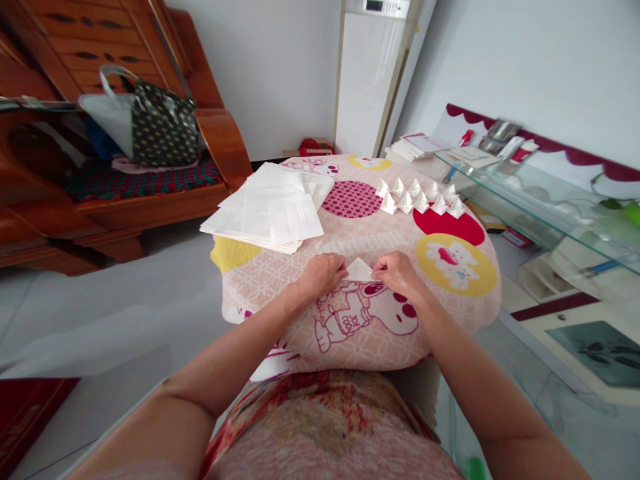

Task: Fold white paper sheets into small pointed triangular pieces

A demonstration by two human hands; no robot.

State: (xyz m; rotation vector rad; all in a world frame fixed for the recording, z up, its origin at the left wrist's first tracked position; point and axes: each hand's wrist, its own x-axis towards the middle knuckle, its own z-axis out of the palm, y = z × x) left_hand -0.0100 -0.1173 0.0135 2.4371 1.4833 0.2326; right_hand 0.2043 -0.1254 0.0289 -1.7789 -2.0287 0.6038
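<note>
A small white piece of folded paper, triangular at the top, lies between my two hands near the middle of the cloth-covered table. My left hand pinches its left corner with closed fingers. At the right corner, my right hand grips it the same way. Beyond my left hand rests a spread stack of white paper sheets, some with faint print. Several folded paper pieces, pointed on top, stand in rows at the table's far right.
A patterned pink cloth covers the table. On the right runs a glass-topped cabinet holding papers and metal containers. A wooden bench with a dotted bag stands at the left. A tall white appliance is behind.
</note>
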